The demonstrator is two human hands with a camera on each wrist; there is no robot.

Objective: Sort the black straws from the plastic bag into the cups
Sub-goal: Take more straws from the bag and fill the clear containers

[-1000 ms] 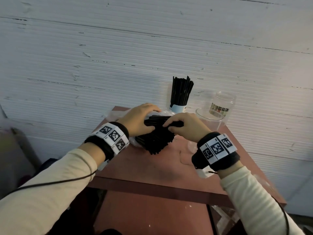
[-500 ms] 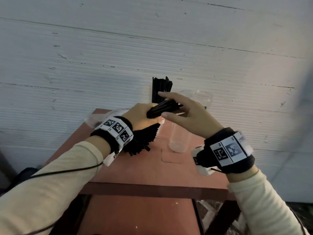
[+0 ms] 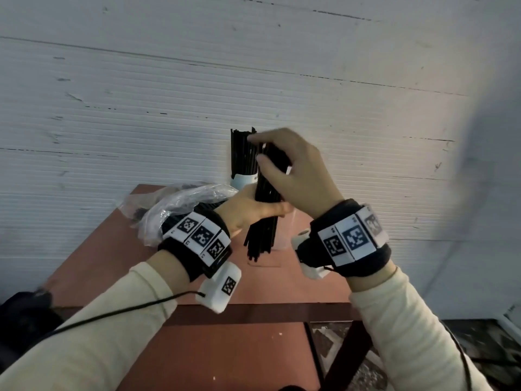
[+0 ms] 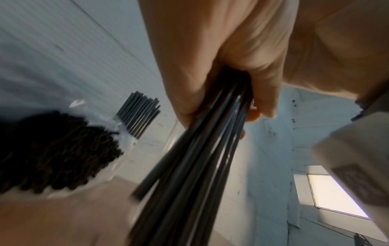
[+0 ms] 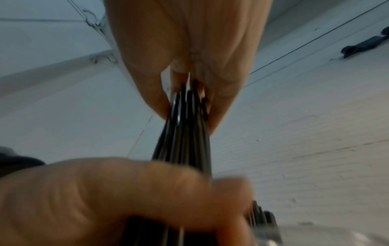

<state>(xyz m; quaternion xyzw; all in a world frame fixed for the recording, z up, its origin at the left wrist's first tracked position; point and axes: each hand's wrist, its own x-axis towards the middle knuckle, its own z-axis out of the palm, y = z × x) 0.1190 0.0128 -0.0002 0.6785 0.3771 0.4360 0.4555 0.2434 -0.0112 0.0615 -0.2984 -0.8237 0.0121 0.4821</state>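
Observation:
A bundle of black straws (image 3: 263, 232) stands nearly upright above the red table (image 3: 112, 249). My left hand (image 3: 253, 211) grips the bundle round its middle. Higher up, my right hand (image 3: 284, 165) pinches its upper part between thumb and fingers. In the right wrist view the bundle (image 5: 185, 126) runs from my fingers down to the left hand (image 5: 126, 191). In the left wrist view the same straws (image 4: 200, 158) fan out below my palm. A white cup (image 3: 244, 179) full of straws stands behind. The plastic bag (image 3: 183, 201) with more straws (image 4: 52, 149) lies to the left.
A white ribbed wall (image 3: 141, 108) rises right behind the table. A clear cup (image 3: 286, 235) barely shows behind the bundle, mostly hidden by my hands. The table's front edge (image 3: 253, 314) lies below my wrists, with floor beyond on the right.
The bundle has swung from lying sideways to standing nearly upright. My right hand has risen to its top, and my left hand has come off the bag and closed round its middle.

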